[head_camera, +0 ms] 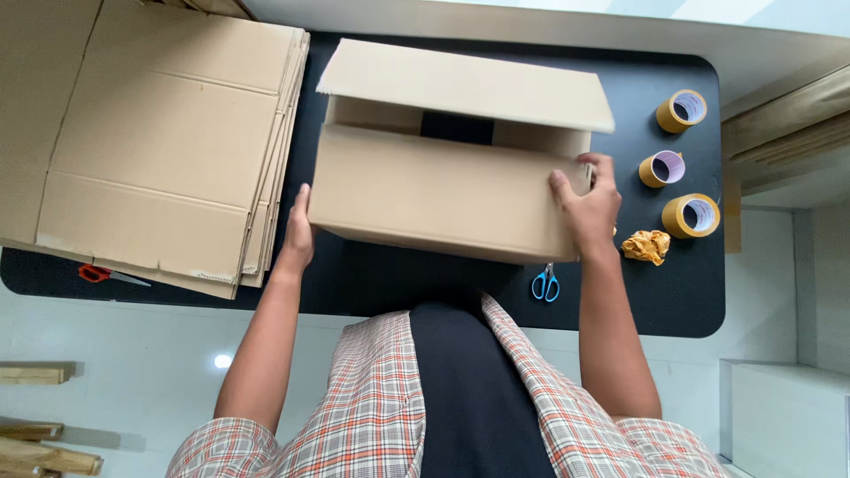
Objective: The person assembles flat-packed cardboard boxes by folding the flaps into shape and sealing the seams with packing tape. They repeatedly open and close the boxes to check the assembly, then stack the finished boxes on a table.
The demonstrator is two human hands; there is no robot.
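While spread flat, right-hand fingers pressing the near flap of a plain brown cardboard box; left-hand fingers pressed together against its left side. Clamped between left hand and right hand, mid black surface, far flap raised, dark gap showing inside. Flattened cartons stacked left; three tape rolls, crumpled tape wad, blue scissors right.

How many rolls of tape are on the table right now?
3, all on the table's right side, beyond the right hand: far roll, middle roll, near roll beside the crumpled tape wad. The cardboard box could hide others.
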